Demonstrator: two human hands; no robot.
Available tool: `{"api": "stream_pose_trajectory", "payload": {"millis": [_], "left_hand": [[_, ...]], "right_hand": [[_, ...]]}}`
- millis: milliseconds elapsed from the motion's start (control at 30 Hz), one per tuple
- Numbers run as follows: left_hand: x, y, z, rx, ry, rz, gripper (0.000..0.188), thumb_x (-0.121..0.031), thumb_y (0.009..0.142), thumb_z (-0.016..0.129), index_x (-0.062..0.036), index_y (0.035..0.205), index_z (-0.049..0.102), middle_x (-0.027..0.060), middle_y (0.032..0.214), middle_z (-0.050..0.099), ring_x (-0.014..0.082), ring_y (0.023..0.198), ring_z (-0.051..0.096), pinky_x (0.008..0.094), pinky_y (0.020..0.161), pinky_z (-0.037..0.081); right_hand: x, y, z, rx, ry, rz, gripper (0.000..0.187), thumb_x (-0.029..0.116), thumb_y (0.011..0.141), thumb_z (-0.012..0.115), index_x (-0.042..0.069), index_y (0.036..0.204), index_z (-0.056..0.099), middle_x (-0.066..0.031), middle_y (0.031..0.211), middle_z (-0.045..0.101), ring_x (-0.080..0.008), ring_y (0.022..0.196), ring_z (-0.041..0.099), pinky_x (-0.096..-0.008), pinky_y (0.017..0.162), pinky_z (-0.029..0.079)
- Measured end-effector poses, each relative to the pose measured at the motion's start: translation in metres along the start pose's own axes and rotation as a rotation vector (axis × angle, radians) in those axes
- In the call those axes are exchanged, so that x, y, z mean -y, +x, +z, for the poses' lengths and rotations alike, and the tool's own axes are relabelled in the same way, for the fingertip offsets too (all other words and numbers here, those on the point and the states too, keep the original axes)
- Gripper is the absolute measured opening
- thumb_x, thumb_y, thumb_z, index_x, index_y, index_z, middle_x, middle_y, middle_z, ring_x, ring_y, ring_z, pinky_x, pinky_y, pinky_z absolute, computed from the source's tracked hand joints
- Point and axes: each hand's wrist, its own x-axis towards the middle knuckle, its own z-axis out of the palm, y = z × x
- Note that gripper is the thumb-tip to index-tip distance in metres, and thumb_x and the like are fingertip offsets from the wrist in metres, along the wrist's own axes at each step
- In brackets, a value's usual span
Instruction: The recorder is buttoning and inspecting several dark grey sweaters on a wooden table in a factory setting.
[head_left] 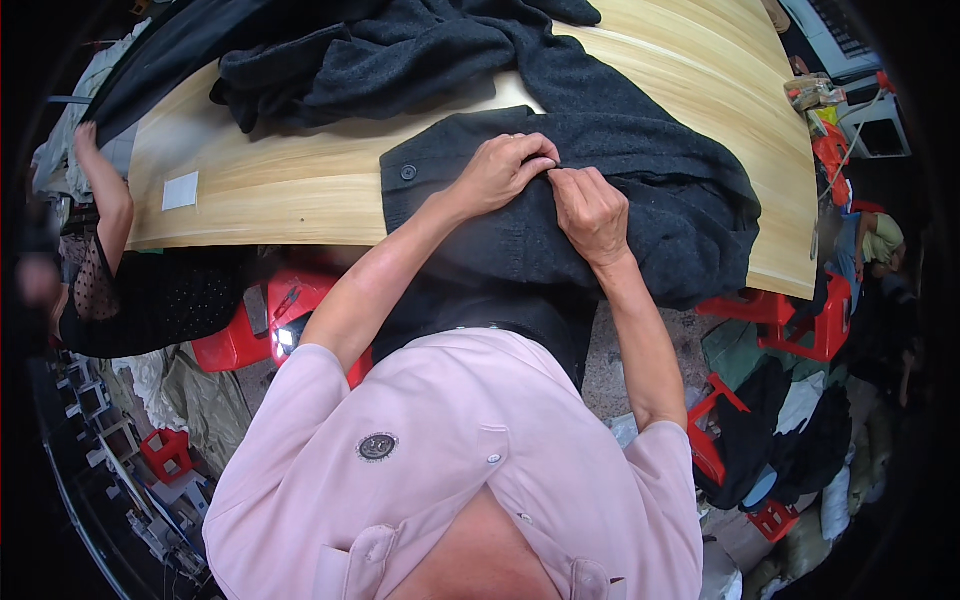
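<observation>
Dark knit garment [640, 190] lies on the near edge of the worktop [300, 180], long axis left-right, lower part draped off the edge toward the person. Left hand [505, 170] and right hand [590, 210] both pinch its fabric at one spot, fingertips touching. Pinched detail hidden. Second dark garment [400, 50] farther back. Red stools [800, 320] on floor.
</observation>
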Motion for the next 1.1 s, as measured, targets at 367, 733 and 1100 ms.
{"api": "stream_pose_trajectory", "payload": {"millis": [367, 733, 1100], "left_hand": [[0.008, 0.001, -0.017, 0.144, -0.237, 0.045, 0.027, -0.009, 0.089, 0.087, -0.0008, 0.114, 0.079, 0.0120, 0.107, 0.082, 0.0257, 0.099, 0.079, 0.0365, 0.091, 0.061], [0.019, -0.003, -0.007, -0.044, 0.051, 0.206, 0.022, -0.005, 0.092, 0.083, -0.0017, 0.114, 0.083, 0.0136, 0.103, 0.082, 0.0292, 0.094, 0.080, 0.0365, 0.083, 0.064], [0.027, -0.003, -0.015, -0.017, -0.011, 0.253, 0.025, -0.005, 0.091, 0.085, -0.0013, 0.116, 0.083, 0.0148, 0.105, 0.083, 0.0295, 0.094, 0.082, 0.0357, 0.082, 0.066]], "right_hand": [[-0.007, 0.005, -0.005, 0.149, -0.015, -0.041, 0.004, 0.006, 0.092, 0.071, 0.006, 0.094, 0.068, -0.0096, 0.107, 0.073, -0.0267, 0.101, 0.072, -0.0420, 0.092, 0.057], [-0.004, 0.004, 0.006, 0.081, 0.101, 0.073, 0.014, -0.005, 0.087, 0.079, 0.001, 0.095, 0.069, -0.0136, 0.092, 0.072, -0.0305, 0.085, 0.073, -0.0406, 0.079, 0.061], [-0.007, 0.004, 0.012, 0.019, 0.150, 0.134, 0.020, -0.004, 0.088, 0.081, -0.001, 0.107, 0.077, -0.0137, 0.094, 0.076, -0.0284, 0.086, 0.074, -0.0385, 0.077, 0.063]]}}
